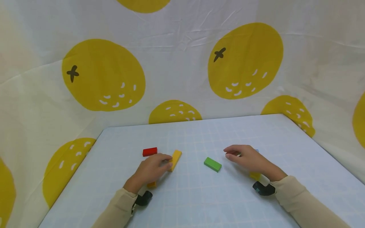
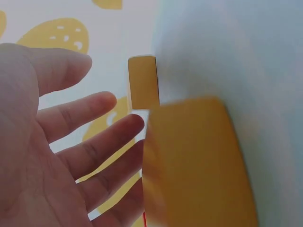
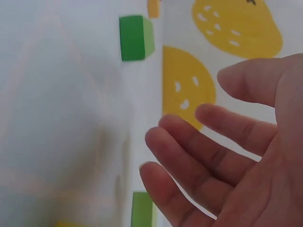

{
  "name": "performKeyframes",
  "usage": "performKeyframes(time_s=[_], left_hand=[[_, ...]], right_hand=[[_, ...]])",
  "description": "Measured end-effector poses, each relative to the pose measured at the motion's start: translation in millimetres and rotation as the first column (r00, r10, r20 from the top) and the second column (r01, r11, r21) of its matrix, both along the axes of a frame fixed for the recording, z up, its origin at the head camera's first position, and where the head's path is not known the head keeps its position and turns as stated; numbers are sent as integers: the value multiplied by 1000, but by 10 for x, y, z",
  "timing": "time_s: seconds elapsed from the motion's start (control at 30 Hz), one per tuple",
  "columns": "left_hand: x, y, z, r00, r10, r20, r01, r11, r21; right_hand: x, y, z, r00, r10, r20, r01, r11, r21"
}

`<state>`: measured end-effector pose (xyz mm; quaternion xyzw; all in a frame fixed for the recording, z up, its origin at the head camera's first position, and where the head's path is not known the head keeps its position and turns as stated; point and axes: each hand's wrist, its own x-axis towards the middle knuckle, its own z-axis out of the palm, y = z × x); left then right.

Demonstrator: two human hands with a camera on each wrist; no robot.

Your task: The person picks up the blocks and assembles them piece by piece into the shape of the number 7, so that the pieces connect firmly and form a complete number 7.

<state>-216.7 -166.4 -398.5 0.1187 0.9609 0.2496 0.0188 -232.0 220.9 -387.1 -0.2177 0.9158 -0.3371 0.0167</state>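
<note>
Head view: left hand [image 1: 151,170] is poised beside a yellow block [image 1: 176,158] at its 2 o'clock; right hand [image 1: 247,156] has a green block [image 1: 212,164] at its 9 o'clock; step judged as reaching. Left wrist view: digits spread wide, nothing held, an orange block [image 2: 201,165] toward 4 o'clock. Right wrist view: digits loosely bent, thumb well apart, nothing held; gripping presumably calls for lowering, then pinching a block's long sides.

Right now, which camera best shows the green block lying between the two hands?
The head view: the green block lies there uncovered, with its whole long top face visible. The right wrist view shows it foreshortened, near the picture's top edge; the left wrist view doesn't show it.
</note>
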Motion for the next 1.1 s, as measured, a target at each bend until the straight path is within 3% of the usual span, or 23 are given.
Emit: performKeyframes(time_s=[0.23, 0.4, 0.83, 1.1], left_hand=[[-2, 58, 0, 999, -17, -35, 17, 1000, -3], [-19, 89, -20, 998, -5, -55, 4, 1000, -23], [-33, 156, -24, 998, 42, -45, -45, 997, -62], [-116, 228, 10, 998, 69, 2, -68, 994, -85]], right_hand=[[59, -186, -39, 998, 6, 65, -2, 998, -61], [62, -249, -87, 994, 51, 97, -46, 998, -44], [79, -246, -214, 993, 104, 59, -102, 994, -34], [58, -224, -239, 993, 111, 44, -110, 994, -23]])
